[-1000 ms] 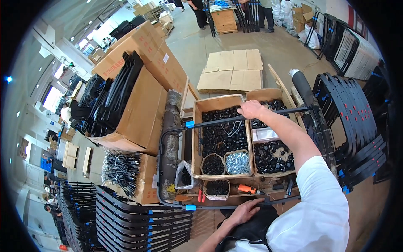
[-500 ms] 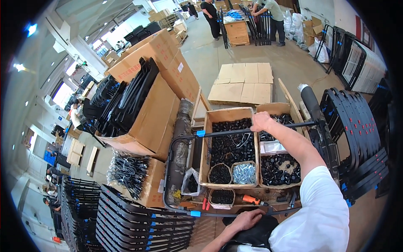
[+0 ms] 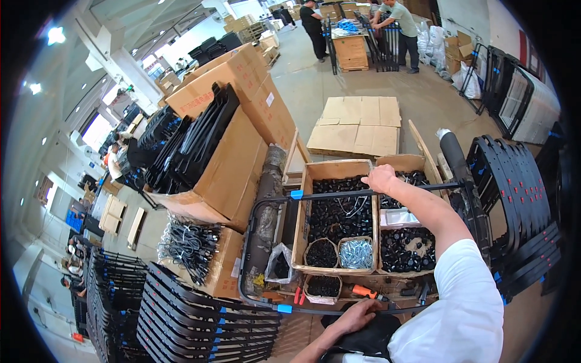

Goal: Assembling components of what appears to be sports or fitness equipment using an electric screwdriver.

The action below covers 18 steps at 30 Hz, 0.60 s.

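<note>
A black tubular frame (image 3: 249,242) with blue clips lies across the parts boxes in front of me. My right hand (image 3: 382,179) is closed at its far bar, above the divider between two boxes. Close to my body, my left hand (image 3: 356,317) rests with curled fingers at the near bar, which partly disappears under it. Below the frame, an open box (image 3: 299,233) holds black plastic parts, a tub of small black pieces (image 3: 321,253) and a tub of silver screws (image 3: 356,252). An orange-and-black power screwdriver (image 3: 368,293) lies just beyond my left hand.
Stacked black frames stand at the lower left (image 3: 181,320) and right (image 3: 514,193). A carton of black frames (image 3: 224,175) and bundled cables (image 3: 189,245) are on the left. Flattened cardboard (image 3: 357,124) lies ahead. Two people stand at a far worktable (image 3: 351,53).
The whole view has shifted slightly, so the boxes and frame appear a little lower and further right. Both hands keep their places at the frame.
</note>
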Tool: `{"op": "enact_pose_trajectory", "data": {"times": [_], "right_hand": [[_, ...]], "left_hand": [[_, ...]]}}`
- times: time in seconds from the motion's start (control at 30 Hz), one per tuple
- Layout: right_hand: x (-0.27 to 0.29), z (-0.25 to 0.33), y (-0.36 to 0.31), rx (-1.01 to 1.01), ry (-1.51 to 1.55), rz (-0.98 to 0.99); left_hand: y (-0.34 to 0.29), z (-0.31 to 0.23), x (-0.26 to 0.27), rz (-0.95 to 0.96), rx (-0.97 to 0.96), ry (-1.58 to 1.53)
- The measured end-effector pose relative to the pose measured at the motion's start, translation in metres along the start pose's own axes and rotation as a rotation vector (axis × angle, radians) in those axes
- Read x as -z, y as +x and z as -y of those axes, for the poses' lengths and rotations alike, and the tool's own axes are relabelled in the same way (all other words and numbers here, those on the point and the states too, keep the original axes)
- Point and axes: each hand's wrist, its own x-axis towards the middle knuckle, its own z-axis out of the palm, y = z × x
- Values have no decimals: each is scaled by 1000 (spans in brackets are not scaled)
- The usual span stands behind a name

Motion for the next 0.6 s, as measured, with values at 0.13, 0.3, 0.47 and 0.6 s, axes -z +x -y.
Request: {"op": "enact_pose_trajectory", "data": {"times": [0.13,0.3,0.47,0.6], "right_hand": [[-5,-5,3,79,-174,94],[-3,-12,1,115,-170,-105],[18,9,-4,145,-422,179],[-7,-15,-5,135,-333,35]], "left_hand": [[12,25,-9,-76,-223,33],[12,9,7,-83,-165,45],[-23,37,60,-802,-289,349],[-72,112,167,-1350,79,282]]}}
